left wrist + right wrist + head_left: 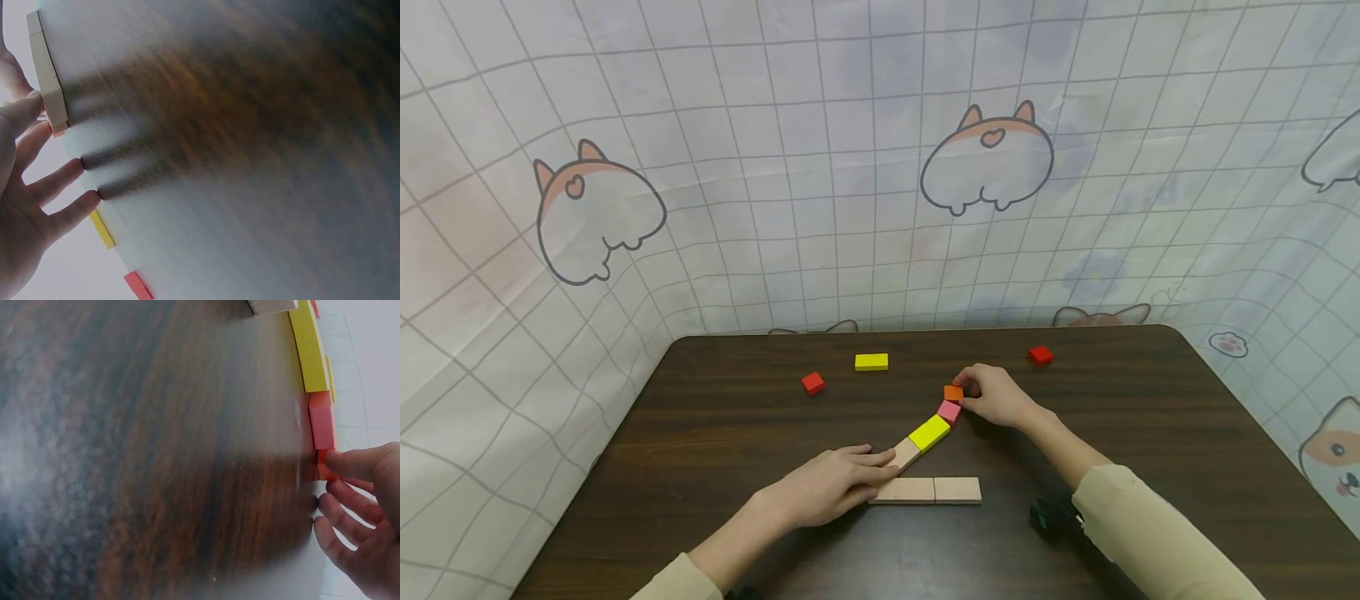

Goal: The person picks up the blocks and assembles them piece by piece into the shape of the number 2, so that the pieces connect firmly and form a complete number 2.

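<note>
My right hand pinches an orange block between thumb and fingers at the far end of a slanting row on the table. Below it in that row come a pink block, a yellow block and a plain wooden block. Fingers spread, my left hand rests at the near end of the row, covering part of the wooden block. Its thumb is at the left end of two wooden blocks laid end to end. In the right wrist view, the thumb lies against the orange block.
Toward the back of the dark wooden table lie a red block, a loose yellow block and another red block. A small black object is beside the right sleeve. A patterned cloth hangs behind.
</note>
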